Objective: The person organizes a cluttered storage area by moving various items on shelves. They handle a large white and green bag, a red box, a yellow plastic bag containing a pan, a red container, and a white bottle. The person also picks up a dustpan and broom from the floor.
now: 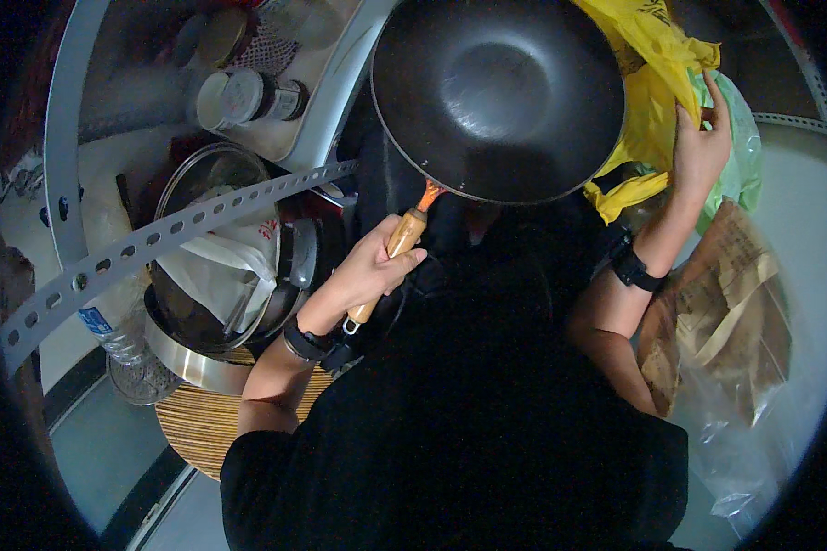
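My left hand point(379, 265) is closed round the wooden handle point(405, 234) of a black wok point(499, 89), whose inside faces the camera. At the right, my right hand point(703, 148) has its thumb and fingers on a yellow plastic bag point(651, 103), gripping its edge. The bag lies beside and partly behind the wok's right rim. Behind my right hand is a pale green plastic bag point(748, 144). A dark strap is round each wrist.
Left of me, a perforated metal shelf bar point(172, 236) crosses before stacked pots with a glass lid point(213, 162). Jars point(243, 96) stand on an upper shelf. A round slatted mat point(200, 420) lies lower left; a brown paper bag point(730, 303) is at the right.
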Motion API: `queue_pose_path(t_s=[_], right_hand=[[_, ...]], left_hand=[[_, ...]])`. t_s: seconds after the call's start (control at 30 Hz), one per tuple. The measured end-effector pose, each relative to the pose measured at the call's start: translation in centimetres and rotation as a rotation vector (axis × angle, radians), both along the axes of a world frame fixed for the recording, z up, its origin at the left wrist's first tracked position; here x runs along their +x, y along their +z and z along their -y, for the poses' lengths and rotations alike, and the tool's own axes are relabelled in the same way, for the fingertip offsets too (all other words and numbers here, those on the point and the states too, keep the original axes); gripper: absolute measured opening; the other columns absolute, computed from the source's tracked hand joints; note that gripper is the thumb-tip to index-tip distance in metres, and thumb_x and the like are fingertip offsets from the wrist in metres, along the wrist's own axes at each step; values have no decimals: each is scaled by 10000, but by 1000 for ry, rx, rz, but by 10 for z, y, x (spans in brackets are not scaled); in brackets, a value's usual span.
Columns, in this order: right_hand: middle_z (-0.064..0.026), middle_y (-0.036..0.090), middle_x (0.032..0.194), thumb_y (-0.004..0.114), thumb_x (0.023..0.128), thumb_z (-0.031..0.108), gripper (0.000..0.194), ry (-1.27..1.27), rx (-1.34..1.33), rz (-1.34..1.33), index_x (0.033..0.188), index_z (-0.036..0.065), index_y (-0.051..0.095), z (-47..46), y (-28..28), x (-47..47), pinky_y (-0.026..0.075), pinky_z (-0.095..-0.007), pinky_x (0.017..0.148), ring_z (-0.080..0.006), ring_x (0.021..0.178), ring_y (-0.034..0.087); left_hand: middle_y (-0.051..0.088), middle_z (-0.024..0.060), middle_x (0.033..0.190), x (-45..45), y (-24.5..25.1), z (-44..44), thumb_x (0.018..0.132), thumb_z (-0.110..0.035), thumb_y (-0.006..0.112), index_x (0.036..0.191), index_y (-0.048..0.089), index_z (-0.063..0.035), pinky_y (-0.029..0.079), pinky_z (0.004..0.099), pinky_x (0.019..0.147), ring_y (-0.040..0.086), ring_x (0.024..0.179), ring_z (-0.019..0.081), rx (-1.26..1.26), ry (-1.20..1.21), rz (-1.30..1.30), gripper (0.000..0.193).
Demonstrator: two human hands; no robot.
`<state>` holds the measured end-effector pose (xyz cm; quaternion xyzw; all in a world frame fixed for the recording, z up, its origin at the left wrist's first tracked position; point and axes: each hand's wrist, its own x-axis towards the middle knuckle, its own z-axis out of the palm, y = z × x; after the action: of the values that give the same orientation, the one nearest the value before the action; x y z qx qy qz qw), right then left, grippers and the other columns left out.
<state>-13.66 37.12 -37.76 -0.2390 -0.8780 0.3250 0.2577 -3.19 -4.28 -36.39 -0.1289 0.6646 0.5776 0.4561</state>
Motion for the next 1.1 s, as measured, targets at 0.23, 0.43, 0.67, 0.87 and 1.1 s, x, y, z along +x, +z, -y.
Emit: queue_pose_path(t_s=[0.23, 0.43, 0.67, 0.87, 1.1], right_hand=[[-106, 696, 1018, 704, 842, 27, 474, 238, -9, -78, 1281, 206, 677, 5, -5, -2, 484, -277, 877, -176, 921, 637], [-109, 701, 1035, 695, 862, 48, 396, 220, -32, -25, 1238, 171, 701, 4, -8, 0, 480, -287, 909, -182, 953, 647], [-121, 716, 1131, 697, 885, 86, 308, 155, -115, -47, 1190, 41, 702, 8, -9, -1, 484, -285, 931, -171, 1022, 666], [-141, 720, 1128, 702, 878, 82, 313, 173, -175, -55, 1186, 30, 701, 12, -9, -2, 485, -277, 928, -166, 1027, 668], [-141, 726, 1113, 687, 884, 82, 307, 170, -143, -34, 1186, 30, 701, 12, -11, -5, 491, -291, 927, -178, 1018, 676]], left_hand=[[439, -58, 662, 2, -6, 2, 956, -175, 659, 1111, 447, -90, 333, 202, 405, 424, 452, 31, 4, -11, -9, 276], [447, -56, 671, 3, -15, 5, 942, -167, 677, 1083, 454, -100, 333, 197, 407, 439, 462, 34, 2, -22, -75, 273], [463, -49, 701, 2, -21, 4, 934, -149, 683, 1102, 462, -104, 343, 201, 414, 451, 485, 42, -18, -19, -91, 281], [471, -42, 709, -1, -20, 3, 929, -140, 685, 1124, 465, -106, 346, 207, 415, 454, 489, 47, -22, -14, -79, 296], [452, -44, 720, 0, -18, 4, 919, -151, 700, 1123, 479, -99, 351, 203, 458, 450, 537, 42, -73, -24, -82, 305]])
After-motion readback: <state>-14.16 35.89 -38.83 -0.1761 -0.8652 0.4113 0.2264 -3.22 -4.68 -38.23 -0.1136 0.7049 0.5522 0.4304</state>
